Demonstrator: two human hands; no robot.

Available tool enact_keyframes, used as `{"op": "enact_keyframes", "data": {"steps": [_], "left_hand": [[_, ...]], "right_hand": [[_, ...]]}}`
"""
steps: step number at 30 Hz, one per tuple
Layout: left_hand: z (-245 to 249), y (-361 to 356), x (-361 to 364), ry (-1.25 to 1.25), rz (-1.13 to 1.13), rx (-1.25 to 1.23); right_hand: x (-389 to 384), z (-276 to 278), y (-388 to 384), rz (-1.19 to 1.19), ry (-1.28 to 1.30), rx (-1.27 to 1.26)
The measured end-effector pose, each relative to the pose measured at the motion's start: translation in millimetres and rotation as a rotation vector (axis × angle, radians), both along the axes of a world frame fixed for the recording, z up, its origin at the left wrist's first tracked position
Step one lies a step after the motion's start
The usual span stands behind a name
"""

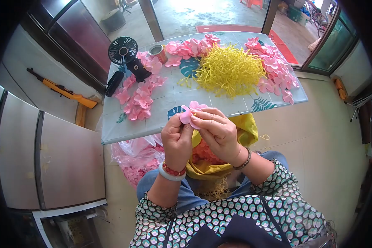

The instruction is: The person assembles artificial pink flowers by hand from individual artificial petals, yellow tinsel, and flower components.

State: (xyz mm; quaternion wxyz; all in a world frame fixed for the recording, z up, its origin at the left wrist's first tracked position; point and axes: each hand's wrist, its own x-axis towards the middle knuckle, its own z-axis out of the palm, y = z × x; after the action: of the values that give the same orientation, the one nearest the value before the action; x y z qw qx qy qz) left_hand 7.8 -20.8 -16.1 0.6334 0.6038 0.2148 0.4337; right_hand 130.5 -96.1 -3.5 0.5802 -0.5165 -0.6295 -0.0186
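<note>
Item 1: flower [196,105], pink, qty 1. Loc.: in my fingers, just above near edge of table [119,131].
Item 2: my L hand [177,138], w/ red beads [174,170] & pale bangle [172,177] at wrist. Thumb & fingers tog., pinched on flower's lower L side.
Item 3: my R hand [217,131], w/ brown beads [245,159] at wrist. Thumb & index clamped on flower nr its middle; a yellow bit shows there.
Item 4: stems [230,70], yellow, one big pile, centre-R of table, beyond my hands.
Item 5: loose pink flowers, on table in 3 lots: L lot [141,101], far lot [188,48], R lot [273,68].
Item 6: fan [123,50], blk, far L of table; blk case [114,84] just beside.
Item 7: tin [157,53], open top, R of fan.
Item 8: yellow bag [247,126], below table edge, pink pcs [206,153] inside.
Item 9: clear bag [130,148], pink pcs, below table, L.
</note>
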Motion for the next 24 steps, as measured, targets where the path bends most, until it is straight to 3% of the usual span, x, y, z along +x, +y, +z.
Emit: {"op": "enact_keyframes", "data": {"steps": [2,4,7,9,13,17,22,24], "left_hand": [[1.1,3.3,3.9,-0.047,-0.005,-0.041],[3.7,12.8,6.8,-0.172,-0.05,-0.192],[9.5,25.3,0.5,-0.3,-0.104,-0.338],[5.6,30.5,-3.2,-0.384,-0.161,-0.361],[11.7,21.9,0.6,-0.275,-0.148,-0.246],[13.1,14.2,0.4,-0.081,-0.135,-0.065],[11.1,7.4,-1.9,-0.035,-0.059,-0.002],[8.2,13.0,-1.2,-0.006,0.006,0.281]], "right_hand": [[3.7,1.5,1.4,0.007,-0.025,-0.006],[1.7,21.9,2.0,-0.098,0.108,0.037],[16.2,12.0,2.8,-0.145,0.43,0.021],[28.3,5.4,-7.0,0.006,0.706,-0.181],[10.7,9.2,-6.9,0.237,0.939,-0.456],[0.5,11.9,-1.7,0.419,1.126,-0.285],[9.6,-1.1,-5.0,0.372,1.119,-0.286],[14.8,2.2,-4.9,0.352,1.187,-0.286]]}}
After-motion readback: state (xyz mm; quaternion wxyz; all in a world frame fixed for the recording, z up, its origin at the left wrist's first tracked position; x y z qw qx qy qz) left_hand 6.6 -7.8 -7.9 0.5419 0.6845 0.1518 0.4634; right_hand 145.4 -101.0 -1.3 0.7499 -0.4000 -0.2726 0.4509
